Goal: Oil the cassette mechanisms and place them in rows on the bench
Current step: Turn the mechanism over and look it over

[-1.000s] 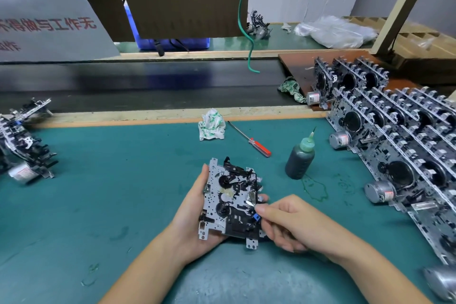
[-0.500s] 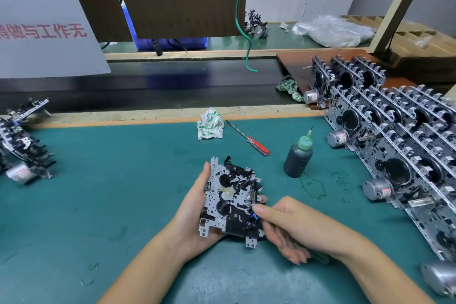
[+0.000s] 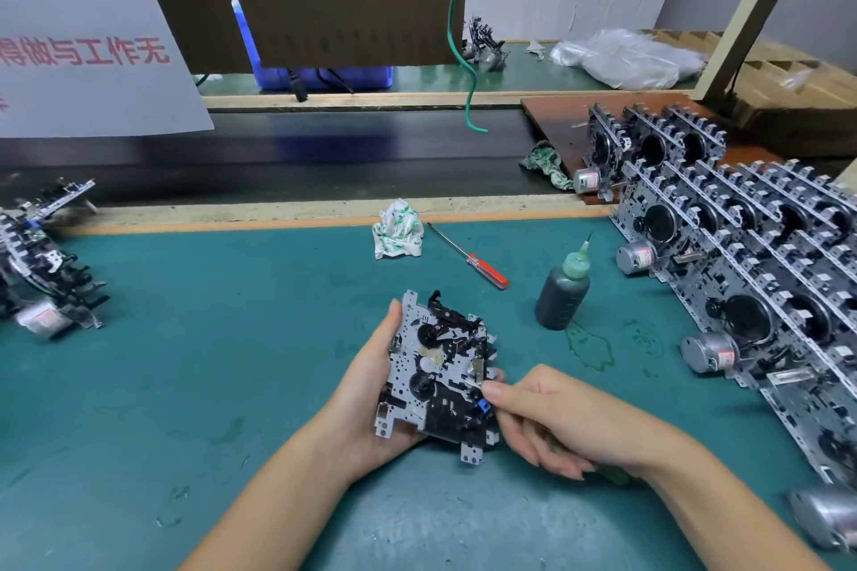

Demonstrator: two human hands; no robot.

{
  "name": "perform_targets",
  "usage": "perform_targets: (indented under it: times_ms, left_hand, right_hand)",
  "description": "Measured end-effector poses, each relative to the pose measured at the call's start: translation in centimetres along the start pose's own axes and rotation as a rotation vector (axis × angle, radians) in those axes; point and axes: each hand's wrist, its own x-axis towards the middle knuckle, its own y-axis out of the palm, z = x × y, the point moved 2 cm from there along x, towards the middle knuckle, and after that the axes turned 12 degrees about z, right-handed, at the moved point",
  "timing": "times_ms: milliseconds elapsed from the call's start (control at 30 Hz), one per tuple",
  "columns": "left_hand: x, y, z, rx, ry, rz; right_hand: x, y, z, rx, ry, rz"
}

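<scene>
- Hands first, bottom centre of the frame: left hand [image 3: 371,389] cradles the cassette mechanism [image 3: 438,373] from underneath, thumb up its left edge, so the working side faces up and stays steady.
- Right hand [image 3: 552,417] has thumb and forefinger pinching a small part at the mechanism's right edge, by the blue bit; the other fingers hang loosely curled. Guessing it's working a lever.
- Oil bottle [image 3: 563,292] stands upright just right of centre, within easy reach, with a green oil stain beside its base.
- Red-handled screwdriver [image 3: 468,256] and a crumpled rag [image 3: 398,230] lie beyond on the green mat [image 3: 208,338].
- Right side: finished rows [image 3: 742,255] lean overlapped, probably to save bench space.
- Far left: a small pile of mechanisms [image 3: 41,264], probably waiting.
</scene>
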Motion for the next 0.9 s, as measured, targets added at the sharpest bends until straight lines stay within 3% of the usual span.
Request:
perform_targets:
  times_ms: [700,800,900]
  left_hand:
    - [0.0,0.2,0.0,0.021,0.014,-0.028]
    - [-0.3,0.4,0.1,-0.021,-0.012,-0.002]
    - [-0.7,0.9,0.2,-0.144,0.025,0.056]
  right_hand:
    - [0.0,-0.2,0.2,-0.149,0.031,-0.035]
    - [0.0,0.2,0.0,-0.088,-0.022,-0.100]
    - [-0.3,-0.4,-0.1,0.127,-0.144,-0.168]
